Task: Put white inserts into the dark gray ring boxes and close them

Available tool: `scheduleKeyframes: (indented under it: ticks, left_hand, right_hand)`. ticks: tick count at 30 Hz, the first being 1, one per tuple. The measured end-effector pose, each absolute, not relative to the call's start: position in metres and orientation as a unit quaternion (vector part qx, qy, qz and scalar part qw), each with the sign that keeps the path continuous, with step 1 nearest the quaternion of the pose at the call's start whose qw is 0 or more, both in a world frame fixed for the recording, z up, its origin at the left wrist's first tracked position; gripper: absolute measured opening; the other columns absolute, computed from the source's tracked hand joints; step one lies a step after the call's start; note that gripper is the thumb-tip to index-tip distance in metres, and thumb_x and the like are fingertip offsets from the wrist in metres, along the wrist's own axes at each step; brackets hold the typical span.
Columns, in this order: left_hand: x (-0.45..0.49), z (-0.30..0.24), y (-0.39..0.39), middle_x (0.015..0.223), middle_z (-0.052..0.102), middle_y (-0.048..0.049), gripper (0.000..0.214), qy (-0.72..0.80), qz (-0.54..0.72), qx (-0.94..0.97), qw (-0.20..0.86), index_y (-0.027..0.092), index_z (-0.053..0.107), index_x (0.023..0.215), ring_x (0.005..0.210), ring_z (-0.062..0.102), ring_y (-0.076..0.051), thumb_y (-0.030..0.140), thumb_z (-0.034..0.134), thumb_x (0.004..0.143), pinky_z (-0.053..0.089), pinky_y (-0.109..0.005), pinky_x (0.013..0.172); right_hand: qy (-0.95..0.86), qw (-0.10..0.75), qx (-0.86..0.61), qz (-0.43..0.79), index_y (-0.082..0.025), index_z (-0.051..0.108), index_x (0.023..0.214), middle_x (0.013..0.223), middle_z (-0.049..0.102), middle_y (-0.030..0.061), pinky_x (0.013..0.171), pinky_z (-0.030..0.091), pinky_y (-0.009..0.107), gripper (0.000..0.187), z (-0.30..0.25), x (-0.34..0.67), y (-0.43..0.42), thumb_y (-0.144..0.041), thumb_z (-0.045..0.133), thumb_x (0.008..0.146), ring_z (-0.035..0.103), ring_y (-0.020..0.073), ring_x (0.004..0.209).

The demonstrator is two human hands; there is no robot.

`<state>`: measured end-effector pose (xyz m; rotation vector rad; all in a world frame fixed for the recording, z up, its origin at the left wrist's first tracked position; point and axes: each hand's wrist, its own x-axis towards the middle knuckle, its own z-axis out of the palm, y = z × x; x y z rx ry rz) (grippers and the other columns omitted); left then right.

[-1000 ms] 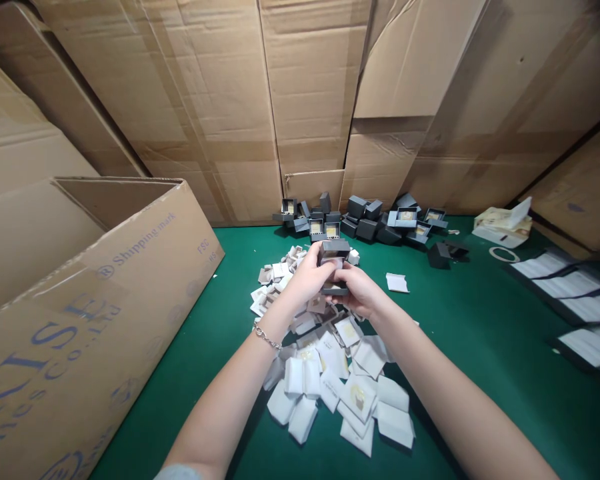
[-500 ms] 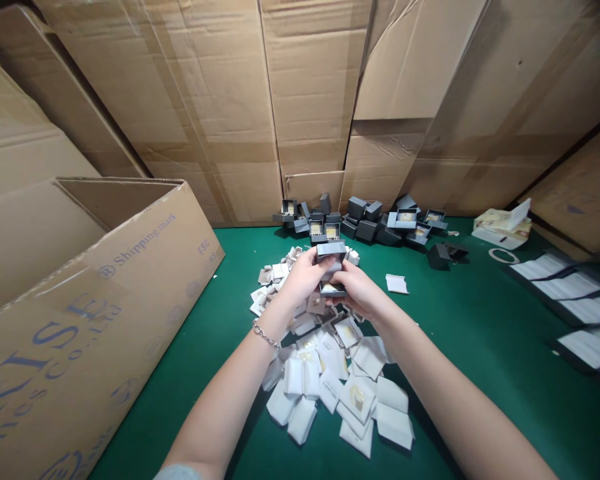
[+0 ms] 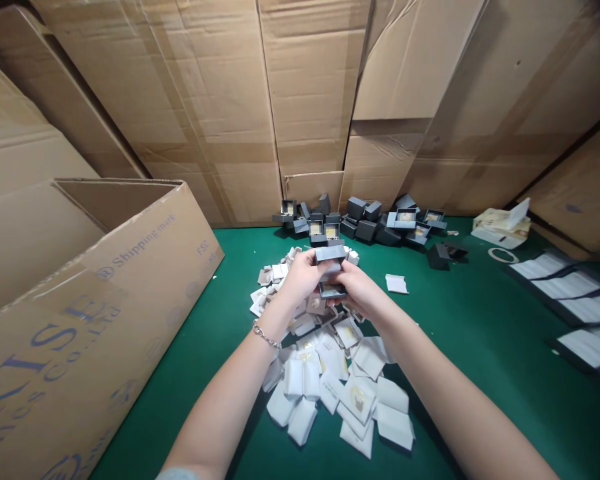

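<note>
Looking down from the head camera, the view showed the left hand (image 3: 304, 277) and the right hand (image 3: 361, 290) closed in a firm grip on a small dark grey box (image 3: 330, 253), held just above the middle of the green surface (image 3: 480, 360). Neither grip was open: the fingers of both hands wrapped the box from either side, and its lid stood above them while its lower part showed below, with a pale gold inside. A metal chain bracelet (image 3: 267, 337) circled the left wrist.

Beneath the hands lay a loose heap of white cushion pads (image 3: 340, 393), some with gold marks. Beyond it, against the cardboard sheets (image 3: 310, 100) lining the wall, sat a cluster of similar grey boxes (image 3: 365, 223), several open. A lone dark box (image 3: 439, 255) and a white card (image 3: 397, 283) lay apart from them. To the left stood an open cardboard carton (image 3: 130, 280) printed "Shipping mark", its inside hidden from view. Black trays holding white cards (image 3: 580, 287) lay along the right edge.

Against the frame a second earlier, the box sat slightly lower, and its gold inside had come into view.
</note>
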<state>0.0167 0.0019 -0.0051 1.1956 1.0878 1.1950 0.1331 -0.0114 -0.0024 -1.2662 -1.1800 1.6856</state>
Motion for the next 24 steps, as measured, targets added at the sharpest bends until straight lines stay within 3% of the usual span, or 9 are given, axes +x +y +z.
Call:
scheduleKeyframes:
  ticks: [8, 13, 19, 24]
  left_hand:
    - [0.021, -0.008, 0.003, 0.087, 0.073, -0.0045, 0.017, 0.403, 0.548, 0.5, 0.536, 0.015, 0.071, 0.082, 0.087, 0.064, -0.02, 0.016, 0.071, 0.065, 0.049, -0.031, 0.084]
    - [0.021, -0.009, 0.001, 0.098, 0.073, -0.0059, 0.022, 0.406, 0.544, 0.516, 0.523, 0.016, 0.072, 0.089, 0.093, 0.064, -0.02, 0.012, 0.066, 0.069, 0.049, -0.032, 0.088]
    - [0.021, -0.01, 0.001, 0.103, 0.072, -0.0062, 0.027, 0.409, 0.529, 0.531, 0.521, 0.018, 0.072, 0.098, 0.094, 0.065, -0.019, 0.014, 0.064, 0.073, 0.049, -0.03, 0.087]
    - [0.021, -0.014, 0.004, 0.101, 0.072, -0.0071, 0.025, 0.412, 0.53, 0.513, 0.535, 0.015, 0.071, 0.096, 0.096, 0.064, -0.021, 0.019, 0.069, 0.071, 0.049, -0.033, 0.088]
  right_hand:
    - [-0.489, 0.39, -0.476, 0.618, -0.02, 0.055, 0.093, 0.06, 0.059, -0.0042, 0.046, 0.049, 0.024, 0.029, -0.013, 0.135, -0.007, -0.015, 0.057, 0.065, 0.057, 0.0126, 0.05]
    - [-0.49, 0.397, -0.463, 0.623, -0.018, 0.056, 0.092, 0.061, 0.057, -0.0048, 0.05, 0.048, 0.025, 0.032, -0.014, 0.138, -0.007, -0.02, 0.066, 0.061, 0.056, 0.0125, 0.052]
    - [-0.481, 0.395, -0.454, 0.638, -0.016, 0.058, 0.098, 0.066, 0.063, -0.001, 0.052, 0.048, 0.026, 0.036, -0.009, 0.138, -0.008, -0.018, 0.063, 0.062, 0.062, 0.0158, 0.058]
    - [-0.466, 0.376, -0.459, 0.656, -0.019, 0.055, 0.105, 0.065, 0.064, -0.0024, 0.05, 0.05, 0.028, 0.042, -0.005, 0.138, -0.008, -0.011, 0.054, 0.063, 0.06, 0.0144, 0.05]
